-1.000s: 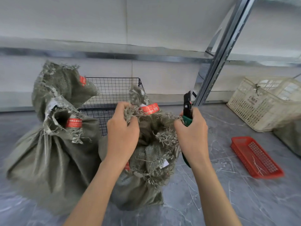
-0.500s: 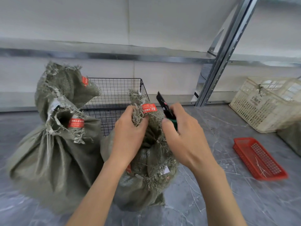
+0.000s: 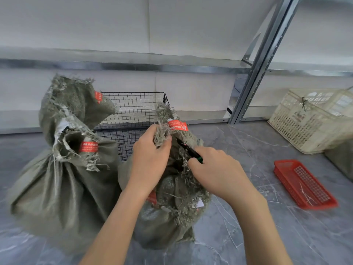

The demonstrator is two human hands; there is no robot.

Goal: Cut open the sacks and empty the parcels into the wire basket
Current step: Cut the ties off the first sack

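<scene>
A grey-green woven sack (image 3: 168, 213) stands on the floor in front of me, its frayed neck bound by a red seal tag (image 3: 177, 125). My left hand (image 3: 150, 159) grips the bunched neck just below the tag. My right hand (image 3: 215, 173) holds black cutters with a green handle (image 3: 189, 151), their tip pushed into the neck beside my left fingers. Two more tied sacks stand at the left, a big one (image 3: 57, 194) in front and another (image 3: 74, 104) behind it. The black wire basket (image 3: 133, 111) sits behind the sacks. Its inside is mostly hidden.
A grey metal shelving post (image 3: 257, 60) rises at the right. On the grey floor lie a cream plastic crate (image 3: 309, 121) at far right and a shallow red tray (image 3: 303, 184). Another sack edge (image 3: 343, 159) shows at the right border.
My right hand has swung the cutters down from upright beside the sack to the neck, under the red tag. My left hand keeps its grip on the neck.
</scene>
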